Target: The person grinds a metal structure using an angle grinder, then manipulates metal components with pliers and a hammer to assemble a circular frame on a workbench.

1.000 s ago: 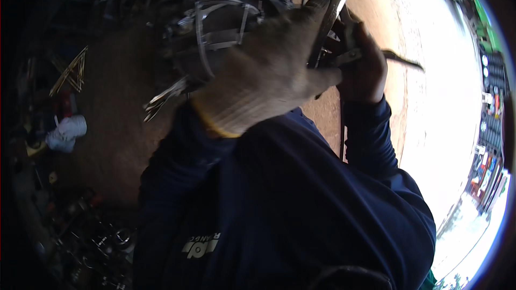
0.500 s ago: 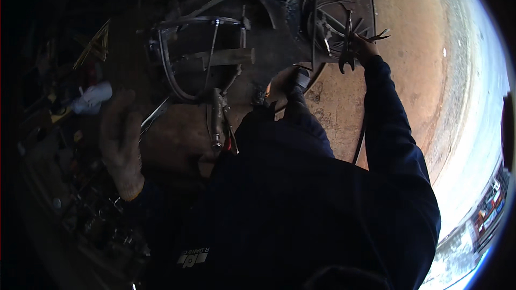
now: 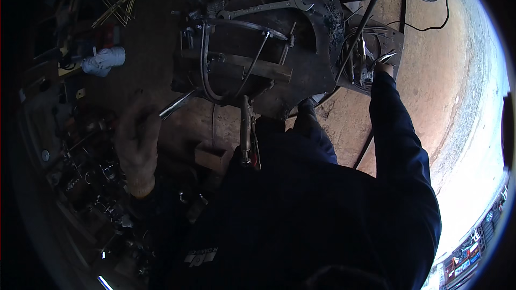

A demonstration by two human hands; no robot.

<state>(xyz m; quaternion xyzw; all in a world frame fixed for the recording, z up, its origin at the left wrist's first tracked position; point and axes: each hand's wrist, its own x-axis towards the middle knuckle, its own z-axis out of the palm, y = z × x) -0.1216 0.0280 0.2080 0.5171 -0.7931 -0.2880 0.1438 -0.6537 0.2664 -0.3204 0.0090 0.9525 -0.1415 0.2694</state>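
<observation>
My right hand (image 3: 384,68), bare with a dark sleeve, is closed on shiny metal pliers (image 3: 387,57) at the right. It is low over a dark metal plate (image 3: 395,43) with coiled wire or rod; its fingers are partly hidden. My left hand (image 3: 137,147) wears a pale work glove and hangs at the left, fingers apart, dim and somewhat blurred. Beside its fingertips a silver tool handle (image 3: 177,104) sticks out from the bench. A curved metal frame (image 3: 205,59) lies on the dark steel bench (image 3: 317,70), with locking pliers (image 3: 246,134) at its near edge.
A large open-end wrench (image 3: 269,7) lies across the back of the bench. A dark hose (image 3: 371,11) passes over the right plate. A white cloth or glove (image 3: 105,61) and yellow rods (image 3: 117,8) are at the left. A brown box (image 3: 212,157) stands on the floor below.
The view has shifted, so the bench sits further right. My right hand has lowered the pliers onto or close over the right plate. My left hand stays at the left.
</observation>
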